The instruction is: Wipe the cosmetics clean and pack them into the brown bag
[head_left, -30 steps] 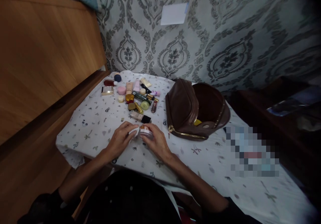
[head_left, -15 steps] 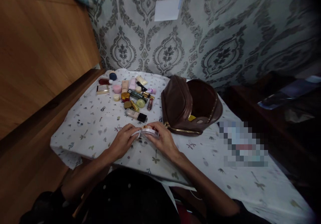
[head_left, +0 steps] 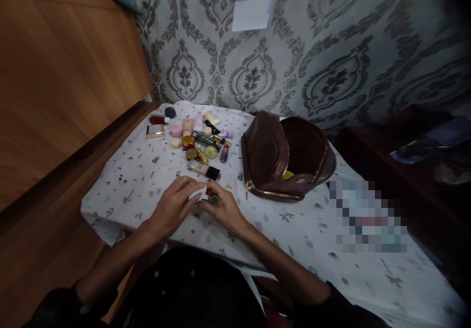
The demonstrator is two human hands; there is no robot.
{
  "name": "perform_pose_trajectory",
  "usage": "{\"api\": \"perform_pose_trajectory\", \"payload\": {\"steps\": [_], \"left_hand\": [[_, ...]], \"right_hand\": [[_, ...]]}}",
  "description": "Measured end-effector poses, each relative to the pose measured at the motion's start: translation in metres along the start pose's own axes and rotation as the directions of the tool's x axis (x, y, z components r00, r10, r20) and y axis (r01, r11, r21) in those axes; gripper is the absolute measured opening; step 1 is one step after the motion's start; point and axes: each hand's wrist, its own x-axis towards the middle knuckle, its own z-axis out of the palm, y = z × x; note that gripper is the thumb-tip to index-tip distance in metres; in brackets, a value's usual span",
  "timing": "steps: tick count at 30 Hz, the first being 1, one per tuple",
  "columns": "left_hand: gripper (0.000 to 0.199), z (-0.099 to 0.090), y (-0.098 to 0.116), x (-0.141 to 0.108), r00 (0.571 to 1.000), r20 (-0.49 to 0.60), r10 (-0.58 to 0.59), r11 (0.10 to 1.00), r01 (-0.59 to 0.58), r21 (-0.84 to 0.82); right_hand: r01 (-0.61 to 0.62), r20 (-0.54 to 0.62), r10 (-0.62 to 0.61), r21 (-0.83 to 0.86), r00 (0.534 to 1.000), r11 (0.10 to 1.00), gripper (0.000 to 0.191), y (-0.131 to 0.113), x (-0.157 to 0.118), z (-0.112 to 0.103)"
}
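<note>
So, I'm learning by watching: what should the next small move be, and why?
I'd probably have the right hand turn the small container slightly against the white cloth-like piece in the left hand. The hands are close together, the white piece is right at the container, and the right hand hides part of the container, so turning might expose that side.

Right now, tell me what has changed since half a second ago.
The right hand has shifted left, closer to the left hand, so the small container it holds is now largely hidden by fingers. Nothing was visibly let go: the left hand still holds a white item. The brown bag and black-capped bottle are where they were.
</note>
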Motion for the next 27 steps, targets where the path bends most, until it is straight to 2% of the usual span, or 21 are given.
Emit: {"api": "perform_pose_trajectory", "payload": {"steps": [7, 11, 14, 18, 22, 27], "left_hand": [[0.027, 0.014, 0.0, 0.0, 0.998, -0.006, 0.066, 0.997, -0.066, 0.044], [0.027, 0.015, -0.008, -0.004, 0.999, -0.045, 0.011, 1.0, -0.012, -0.023], [0.026, 0.017, -0.017, -0.012, 0.994, -0.059, -0.087, 0.992, 0.081, -0.101], [0.023, 0.025, -0.022, -0.025, 0.98, 0.015, -0.2, 0.965, 0.199, -0.168], [0.024, 0.034, -0.019, -0.031, 0.973, 0.101, -0.208, 0.956, 0.224, -0.19], [0.025, 0.036, -0.009, -0.023, 0.986, 0.053, -0.161, 0.963, 0.168, -0.212]], "right_hand": [[0.005, -0.024, -0.007, -0.11, 1.0, 0.994, 0.022, -0.003, -0.005, -0.016], [0.001, -0.028, -0.005, -0.153, 1.0, 0.988, 0.019, -0.001, -0.009, -0.022], [-0.032, -0.03, 0.028, -0.14, 0.999, 0.99, 0.02, 0.005, -0.013, -0.028], [-0.084, -0.002, 0.085, -0.193, 0.996, 0.978, 0.025, 0.007, -0.019, -0.037], [-0.045, 0.033, 0.058, -0.307, 0.998, 0.951, 0.027, 0.0, -0.021, -0.042], [0.009, 0.027, -0.001, -0.321, 1.0, 0.947, 0.023, -0.006, -0.02, -0.046]]}}
